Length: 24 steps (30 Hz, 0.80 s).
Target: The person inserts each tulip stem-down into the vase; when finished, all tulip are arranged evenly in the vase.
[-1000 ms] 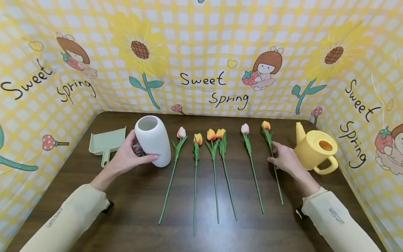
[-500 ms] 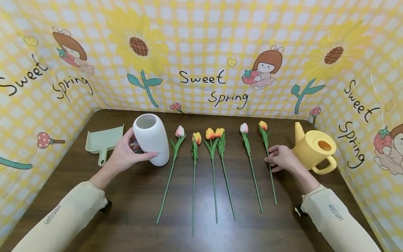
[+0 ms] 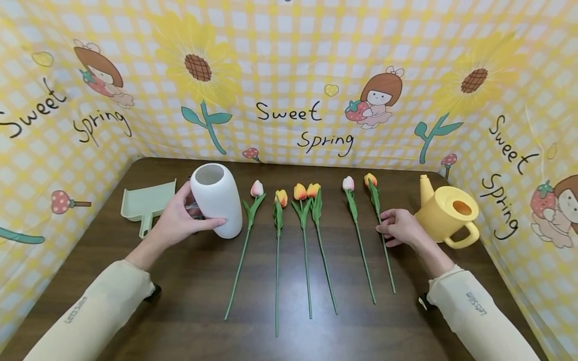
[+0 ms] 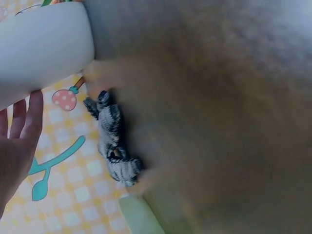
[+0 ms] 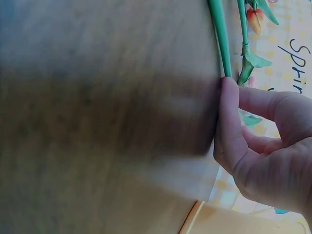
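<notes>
My left hand [image 3: 178, 218] grips a white vase [image 3: 218, 200] at the left of the table, thumb across its front. In the left wrist view, fingers [image 4: 33, 119] lie against the vase. At the right, my right hand [image 3: 399, 228] pinches the green stem of an orange-yellow tulip [image 3: 375, 193] between thumb and fingertips; the right wrist view shows that stem [image 5: 222, 39] at the fingertips. Left of it lies a pink-white tulip [image 3: 351, 200]. Between there and the vase lie several more tulips, including an orange one [image 3: 300, 193] and another pink-white one [image 3: 257, 189].
A yellow watering can [image 3: 444, 215] stands just right of my right hand. A pale green dustpan [image 3: 149, 200] lies beyond my left hand. Near it is a small black-and-white striped figure [image 4: 111, 134], mostly hidden in the head view. Patterned cloth [image 3: 289, 60] walls surround the brown table [image 3: 189, 311].
My right hand has moved slightly left and toward me along the stem, and the rightmost tulip has shifted left, closer to the pink-white one. My left hand stays on the vase.
</notes>
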Each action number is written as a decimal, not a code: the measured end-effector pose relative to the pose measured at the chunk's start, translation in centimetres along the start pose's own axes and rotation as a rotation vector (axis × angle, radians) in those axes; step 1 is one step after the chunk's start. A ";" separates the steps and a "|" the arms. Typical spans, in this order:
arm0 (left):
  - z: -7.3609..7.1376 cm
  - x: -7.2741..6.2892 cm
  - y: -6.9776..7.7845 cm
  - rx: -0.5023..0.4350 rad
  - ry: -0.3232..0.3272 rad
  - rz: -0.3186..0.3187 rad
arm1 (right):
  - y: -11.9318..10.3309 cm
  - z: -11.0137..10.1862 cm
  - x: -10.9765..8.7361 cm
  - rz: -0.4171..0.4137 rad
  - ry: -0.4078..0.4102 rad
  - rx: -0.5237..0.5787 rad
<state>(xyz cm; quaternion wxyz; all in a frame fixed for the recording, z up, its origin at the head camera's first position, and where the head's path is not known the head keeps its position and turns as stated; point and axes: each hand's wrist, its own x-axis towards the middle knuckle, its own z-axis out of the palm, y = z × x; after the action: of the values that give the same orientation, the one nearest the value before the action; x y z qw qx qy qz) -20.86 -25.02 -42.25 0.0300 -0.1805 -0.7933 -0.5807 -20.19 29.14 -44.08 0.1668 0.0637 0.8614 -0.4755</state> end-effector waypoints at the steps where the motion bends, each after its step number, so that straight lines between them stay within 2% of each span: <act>1: -0.1 0.1 0.1 -0.009 -0.013 0.000 | 0.0 0.0 0.0 -0.003 0.002 0.004; 7: -0.7 0.5 0.6 -0.037 -0.070 -0.049 | 0.0 -0.2 0.0 0.003 -0.008 0.008; 12: -0.9 0.2 1.0 -0.014 -0.067 -0.083 | -0.4 -0.2 -0.3 0.005 -0.073 0.005; 19: -0.9 -0.1 1.0 -0.018 -0.068 -0.082 | -1.7 -0.9 -1.2 0.000 -0.181 -0.001; 24: -0.8 0.1 0.7 -0.023 -0.076 -0.058 | -2.9 -2.0 -2.2 -0.032 -0.253 0.022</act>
<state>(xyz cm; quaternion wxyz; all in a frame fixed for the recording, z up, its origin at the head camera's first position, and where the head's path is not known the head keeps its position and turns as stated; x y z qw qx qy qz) -20.83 -25.59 -41.37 -0.0193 -0.1798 -0.7920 -0.5831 -19.41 29.33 -40.02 0.2658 -0.0087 0.8292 -0.4917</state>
